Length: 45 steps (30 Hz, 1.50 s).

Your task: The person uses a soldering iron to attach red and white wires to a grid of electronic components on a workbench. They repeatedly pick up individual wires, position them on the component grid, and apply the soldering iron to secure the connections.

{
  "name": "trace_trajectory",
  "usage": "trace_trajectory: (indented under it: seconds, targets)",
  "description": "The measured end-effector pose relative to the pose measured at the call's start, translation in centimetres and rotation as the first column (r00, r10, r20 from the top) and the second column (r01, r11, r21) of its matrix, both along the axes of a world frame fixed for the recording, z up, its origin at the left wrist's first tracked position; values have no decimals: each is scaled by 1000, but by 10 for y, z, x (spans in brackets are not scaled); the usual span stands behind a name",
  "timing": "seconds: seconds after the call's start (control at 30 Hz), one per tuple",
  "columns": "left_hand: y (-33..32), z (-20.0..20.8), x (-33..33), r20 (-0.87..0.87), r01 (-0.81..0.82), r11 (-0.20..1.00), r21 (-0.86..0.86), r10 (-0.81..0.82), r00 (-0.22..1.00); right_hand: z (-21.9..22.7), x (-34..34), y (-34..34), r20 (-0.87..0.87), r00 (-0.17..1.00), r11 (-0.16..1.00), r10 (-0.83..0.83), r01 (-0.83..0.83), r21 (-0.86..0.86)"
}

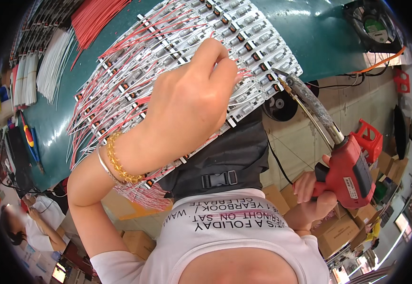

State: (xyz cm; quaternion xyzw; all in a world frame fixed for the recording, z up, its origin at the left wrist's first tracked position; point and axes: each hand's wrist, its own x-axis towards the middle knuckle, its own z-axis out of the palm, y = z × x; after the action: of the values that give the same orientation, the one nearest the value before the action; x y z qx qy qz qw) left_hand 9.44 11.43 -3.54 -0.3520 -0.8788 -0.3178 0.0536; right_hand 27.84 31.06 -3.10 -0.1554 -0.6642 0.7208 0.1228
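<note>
A large panel of small white circuit boards lies across the near edge of the green table, and many red and white wires fan out over its left side. Above the panel, my left hand is closed in a pinch. Red wire shows right at its fingertips, though the grip itself is partly hidden. My right hand is wrapped round the handle of a red soldering gun. The gun's long metal barrel slants up to the left, and its tip is at the panel's right part, just right of my left fingertips.
Bundles of red wires and white wires lie at the table's far left. Pliers with red-yellow and blue handles are nearby. A black fan stands at the back right. Cardboard boxes sit below right; another person is at lower left.
</note>
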Motion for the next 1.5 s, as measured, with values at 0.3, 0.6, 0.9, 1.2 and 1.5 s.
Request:
trace_trajectory:
  seconds: [0.3,0.6,0.9,1.2,1.5]
  targets:
    - [2,3,0,72,-25,993,115,17,997,0,0,-2,6,999,999,-41,41,-13]
    - [6,-2,4,79,-48,999,15,46,996,-4,7,5,78,995,994,56,-62,89]
    - [7,-2,3,93,-37,999,32,34,995,0,5,-3,110,994,995,7,-17,93]
    - [7,-3,4,59,-29,998,48,26,998,4,0,-5,52,999,998,15,-18,57]
    - [0,5,0,-181,-11,999,34,17,983,-1,8,-1,1,1000,999,3,-4,44]
